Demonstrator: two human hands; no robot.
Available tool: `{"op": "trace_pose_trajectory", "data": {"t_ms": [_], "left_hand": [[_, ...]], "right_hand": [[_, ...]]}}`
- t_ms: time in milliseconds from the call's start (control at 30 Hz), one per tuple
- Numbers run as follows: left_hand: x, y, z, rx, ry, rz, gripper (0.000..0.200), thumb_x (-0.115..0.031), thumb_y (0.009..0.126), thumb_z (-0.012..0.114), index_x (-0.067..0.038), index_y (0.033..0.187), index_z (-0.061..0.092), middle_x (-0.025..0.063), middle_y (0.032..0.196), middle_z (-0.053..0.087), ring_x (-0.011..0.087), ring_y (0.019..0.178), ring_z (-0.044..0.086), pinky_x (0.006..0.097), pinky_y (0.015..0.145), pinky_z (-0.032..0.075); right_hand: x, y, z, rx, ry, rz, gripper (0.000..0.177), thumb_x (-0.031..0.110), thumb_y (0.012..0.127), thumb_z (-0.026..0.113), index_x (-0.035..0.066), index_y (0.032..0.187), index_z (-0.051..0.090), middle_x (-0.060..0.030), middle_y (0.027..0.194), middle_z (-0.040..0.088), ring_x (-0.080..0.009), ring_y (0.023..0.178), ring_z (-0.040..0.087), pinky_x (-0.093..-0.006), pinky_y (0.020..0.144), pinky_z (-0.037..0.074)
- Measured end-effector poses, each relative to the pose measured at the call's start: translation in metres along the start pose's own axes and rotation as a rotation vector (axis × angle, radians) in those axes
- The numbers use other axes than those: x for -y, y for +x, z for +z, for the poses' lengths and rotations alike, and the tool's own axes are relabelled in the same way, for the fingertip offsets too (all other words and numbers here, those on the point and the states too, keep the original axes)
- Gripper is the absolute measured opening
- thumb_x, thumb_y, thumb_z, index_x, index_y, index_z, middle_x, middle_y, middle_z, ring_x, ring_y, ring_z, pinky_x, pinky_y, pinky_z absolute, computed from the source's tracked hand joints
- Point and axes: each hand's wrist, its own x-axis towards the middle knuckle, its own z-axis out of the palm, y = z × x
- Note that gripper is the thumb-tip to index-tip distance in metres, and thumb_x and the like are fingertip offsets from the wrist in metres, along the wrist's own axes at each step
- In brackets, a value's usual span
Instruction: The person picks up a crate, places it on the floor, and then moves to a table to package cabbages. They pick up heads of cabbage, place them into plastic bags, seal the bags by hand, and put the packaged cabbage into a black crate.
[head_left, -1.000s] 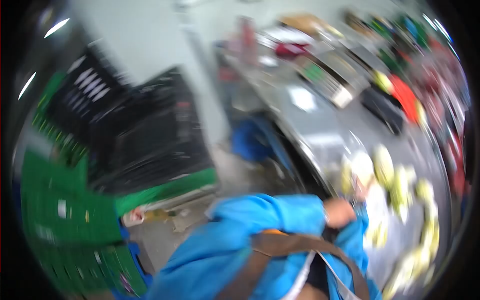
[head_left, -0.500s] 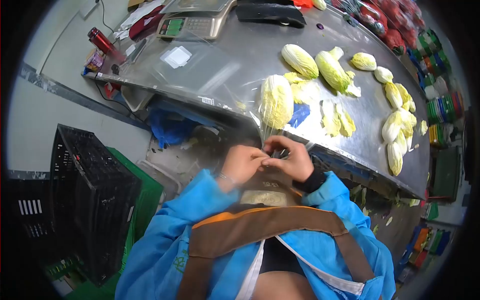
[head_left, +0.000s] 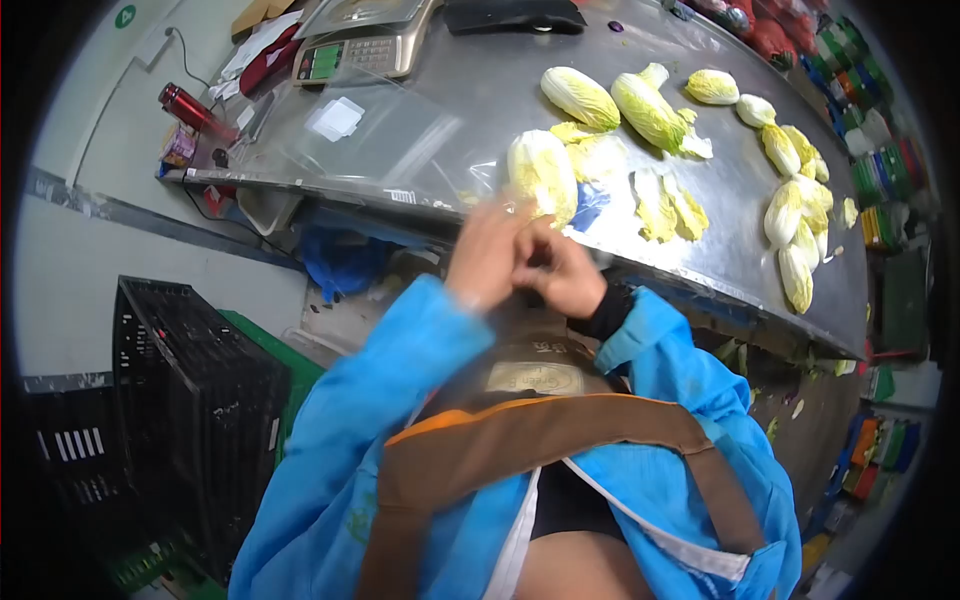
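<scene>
A napa cabbage [head_left: 542, 172] in a clear plastic bag lies at the near edge of the metal table [head_left: 450, 110]. Just below it my left hand [head_left: 487, 252] is blurred, its fingers raised towards the bag's near end. Beside it my right hand [head_left: 562, 268] has its fingers curled and pinched together; whatever they hold is too small to make out. Loose yellow leaves [head_left: 670, 205] and a blue piece of plastic [head_left: 592, 205] lie right of the bagged cabbage. Two larger cabbages [head_left: 580, 97] [head_left: 648, 110] rest behind it.
Several small cabbages [head_left: 783, 213] line the table's right side. Clear plastic bags [head_left: 385, 130] lie left, near a scale [head_left: 365, 50] and a red bottle [head_left: 196, 108]. Black crates [head_left: 200, 390] stand at the lower left. Red net bags [head_left: 770, 40] are at the back right.
Both hands have moved up closer to the bagged cabbage. My left hand has lifted from its pinch beside my right. The view has shifted slightly.
</scene>
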Motion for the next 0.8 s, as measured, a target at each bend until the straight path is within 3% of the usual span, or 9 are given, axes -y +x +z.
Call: {"op": "trace_pose_trajectory", "data": {"t_ms": [33,133,233,300,333,433,633,700,800], "left_hand": [[0.022,0.013,0.017,0.025,-0.266,0.024,0.052,-0.008,0.062,0.066,-0.004,0.113,0.056,0.0195,0.113,0.056,0.0325,0.112,0.047,0.0412,0.096,0.034],[0.029,0.008,0.026,0.141,0.046,0.287,0.045,-0.017,0.068,0.066,-0.001,0.11,0.059,0.0201,0.113,0.055,0.0341,0.107,0.05,0.0392,0.09,0.04],[-0.024,-0.007,0.001,-0.172,-0.141,-0.203,0.047,-0.034,0.073,0.067,0.004,0.101,0.062,0.0194,0.1,0.062,0.0296,0.09,0.061,0.0355,0.075,0.048],[-0.037,0.005,0.001,0.366,-0.415,-0.707,0.051,-0.052,0.076,0.061,-0.001,0.071,0.065,0.0156,0.074,0.065,0.0277,0.068,0.062,0.0343,0.064,0.048],[-0.033,0.004,0.01,0.324,-0.604,-0.713,0.064,-0.06,0.076,0.056,0.001,0.058,0.062,0.0105,0.053,0.059,0.0223,0.053,0.06,0.0333,0.059,0.049],[-0.054,0.029,-0.004,0.423,-0.679,-0.898,0.066,-0.06,0.076,0.055,0.0,0.051,0.06,0.0085,0.05,0.058,0.0192,0.048,0.059,0.0317,0.056,0.049],[-0.059,0.025,0.021,0.546,-0.605,-0.741,0.023,-0.014,0.078,0.063,0.008,0.073,0.064,0.012,0.062,0.064,0.0146,0.052,0.063,0.0242,0.047,0.049],[-0.057,0.008,0.018,0.261,-0.678,-0.511,0.016,-0.009,0.078,0.062,0.006,0.079,0.066,0.0102,0.064,0.064,0.0131,0.056,0.064,0.0243,0.051,0.05],[-0.057,0.0,0.006,0.281,-0.595,-0.547,0.013,-0.008,0.078,0.063,0.004,0.081,0.067,0.0091,0.063,0.065,0.0108,0.058,0.064,0.0229,0.052,0.049]], "right_hand": [[0.014,0.001,-0.009,0.042,0.061,-0.083,0.023,-0.008,0.074,0.06,0.005,0.082,0.043,-0.0034,0.076,0.051,-0.0116,0.072,0.051,-0.0263,0.07,0.044],[0.121,-0.046,-0.032,-0.042,-0.25,-0.251,0.021,-0.008,0.076,0.059,0.004,0.082,0.044,-0.0044,0.079,0.052,-0.0126,0.072,0.051,-0.026,0.072,0.044],[0.097,-0.054,-0.048,-0.257,-0.428,-0.257,0.017,-0.008,0.077,0.058,0.002,0.084,0.046,-0.0048,0.079,0.054,-0.0132,0.075,0.054,-0.0263,0.073,0.045],[0.062,-0.054,-0.055,-0.366,-0.681,-0.194,0.016,-0.008,0.078,0.058,0.0,0.087,0.048,-0.0057,0.079,0.057,-0.0129,0.08,0.057,-0.0262,0.075,0.045],[0.049,-0.053,-0.052,-0.43,-0.67,-0.159,0.015,-0.009,0.078,0.055,0.0,0.086,0.048,-0.0071,0.08,0.058,-0.0132,0.079,0.058,-0.0257,0.076,0.045],[0.024,-0.055,-0.053,-0.528,-0.356,-0.18,0.013,-0.011,0.081,0.047,0.001,0.087,0.047,-0.0077,0.08,0.059,-0.0141,0.079,0.059,-0.0264,0.075,0.046],[0.025,-0.056,-0.056,-0.506,-0.57,-0.181,0.015,-0.006,0.077,0.055,0.001,0.089,0.048,-0.0073,0.082,0.061,-0.0142,0.078,0.059,-0.0262,0.074,0.046],[0.022,-0.055,-0.053,-0.445,-0.498,-0.131,0.019,-0.004,0.075,0.06,0.002,0.09,0.049,-0.007,0.082,0.061,-0.0138,0.078,0.059,-0.0262,0.073,0.047],[0.019,-0.05,-0.044,-0.336,-0.448,-0.068,0.027,0.0,0.07,0.067,0.003,0.091,0.049,-0.0061,0.081,0.062,-0.0129,0.077,0.059,-0.0264,0.072,0.047]]}}
